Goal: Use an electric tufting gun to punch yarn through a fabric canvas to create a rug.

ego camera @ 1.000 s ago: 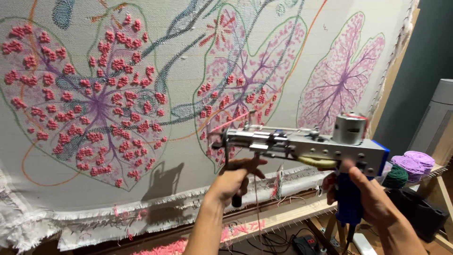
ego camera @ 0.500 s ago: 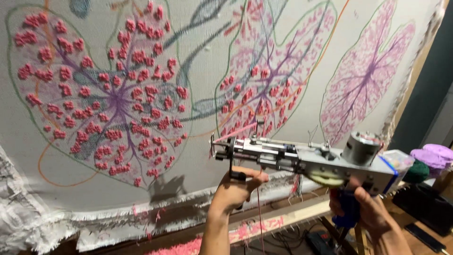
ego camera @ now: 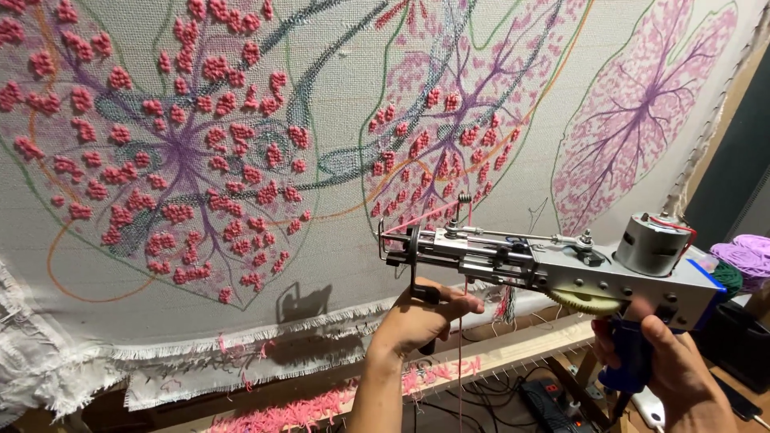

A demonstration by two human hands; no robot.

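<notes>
Pink yarn tufts dot the stretched cloth (ego camera: pixel 337 72), which carries three drawn leaves: a large one on the left filled with pink clumps on purple veins, a middle one partly filled, and a pale pink one with dark purple veins at the upper right. The cloth's lower edge is frayed and hangs over a wooden frame (ego camera: pixel 513 353).

A tufting gun (ego camera: pixel 553 269), silver metal with a round motor at its back end and a yellow gear underneath, is held level in front of the cloth, its needle end pointing left towards the lower part of the middle leaf. A strand of pink yarn (ego camera: pixel 425 216) runs from the cloth area to the gun's front.

The left hand (ego camera: pixel 417 317) is under the front of the gun, its grip closed around the black front handle. The right hand (ego camera: pixel 670 365) is below the rear of the gun, its grip wrapped around the blue back handle. The gun thus sits above and between both hands.

Purple and green yarn balls (ego camera: pixel 742 261) lie at the right edge, just past the motor. Pink yarn scraps (ego camera: pixel 305 413) and a power strip (ego camera: pixel 553 401) are on the floor below.
</notes>
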